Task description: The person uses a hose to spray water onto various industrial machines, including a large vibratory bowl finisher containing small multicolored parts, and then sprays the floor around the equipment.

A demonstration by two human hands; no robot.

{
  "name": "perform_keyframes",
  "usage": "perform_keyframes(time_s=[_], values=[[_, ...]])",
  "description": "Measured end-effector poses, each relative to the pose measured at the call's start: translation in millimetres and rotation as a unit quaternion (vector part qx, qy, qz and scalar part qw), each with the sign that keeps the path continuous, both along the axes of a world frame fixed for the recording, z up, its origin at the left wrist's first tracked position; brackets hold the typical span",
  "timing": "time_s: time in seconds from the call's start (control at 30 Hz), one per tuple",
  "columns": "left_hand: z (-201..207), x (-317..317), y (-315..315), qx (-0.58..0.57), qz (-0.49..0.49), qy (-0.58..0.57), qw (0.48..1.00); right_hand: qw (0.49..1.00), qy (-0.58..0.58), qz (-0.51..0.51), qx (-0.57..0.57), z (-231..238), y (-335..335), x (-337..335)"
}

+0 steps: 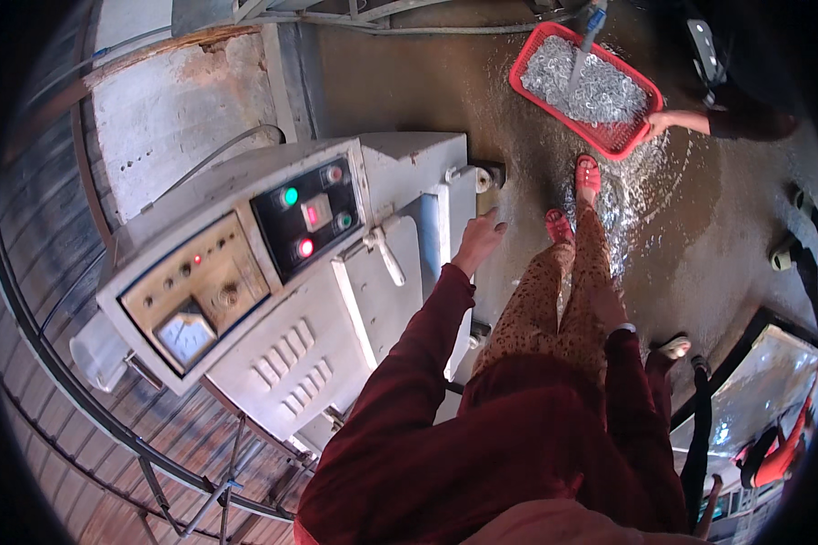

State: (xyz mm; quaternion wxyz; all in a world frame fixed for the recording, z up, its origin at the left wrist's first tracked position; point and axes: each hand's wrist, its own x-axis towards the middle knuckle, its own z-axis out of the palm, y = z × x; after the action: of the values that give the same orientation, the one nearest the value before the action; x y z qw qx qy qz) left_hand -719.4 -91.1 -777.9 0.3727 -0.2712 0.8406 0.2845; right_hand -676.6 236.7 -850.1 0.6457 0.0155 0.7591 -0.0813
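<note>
My left hand (482, 242) is held out beside a grey metal machine (395, 272), empty, with its fingers partly bent and apart. It is nearest to the machine's open side and a roller-like fitting (483, 180). My right hand (606, 307) hangs beside my patterned trousers, a pale band at its wrist; its fingers blend into the cloth. Ahead of my red sandals, a red plastic basket (620, 138) holds many small silvery metal pieces (591, 86). Another person's hand (668, 123) grips the basket's near right corner. Water pours into it from a blue-ended hose (595, 20).
The machine's control panel (314, 216) has lit green and red buttons, next to a dial gauge (186, 336). Water spreads over the wet brown floor (691, 236). Other people's feet (674, 347) and a large shiny tray-like surface (759, 386) are at the right.
</note>
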Motion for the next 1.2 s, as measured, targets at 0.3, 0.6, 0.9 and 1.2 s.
perform_keyframes(time_s=[0.3,0.6,0.9,1.2], values=[[-83.0,-49.3,-28.2,-0.058,-0.053,0.012,0.997,0.995,-0.034,-0.038,0.092,14.1,-82.2,-120.4],[-219.6,-76.7,-79.9,0.056,0.066,-0.053,0.995,0.993,0.075,-0.027,0.083,-53.4,-107.3,-109.9],[-415.9,-93.6,-87.9,0.162,0.429,-0.072,0.886,0.98,0.187,-0.068,0.018,-78.0,-135.3,-117.7],[-599.5,-7.6,-126.0,-0.021,0.326,-0.06,0.943,0.987,0.149,-0.06,0.008,-100.1,-171.6,-145.3]])
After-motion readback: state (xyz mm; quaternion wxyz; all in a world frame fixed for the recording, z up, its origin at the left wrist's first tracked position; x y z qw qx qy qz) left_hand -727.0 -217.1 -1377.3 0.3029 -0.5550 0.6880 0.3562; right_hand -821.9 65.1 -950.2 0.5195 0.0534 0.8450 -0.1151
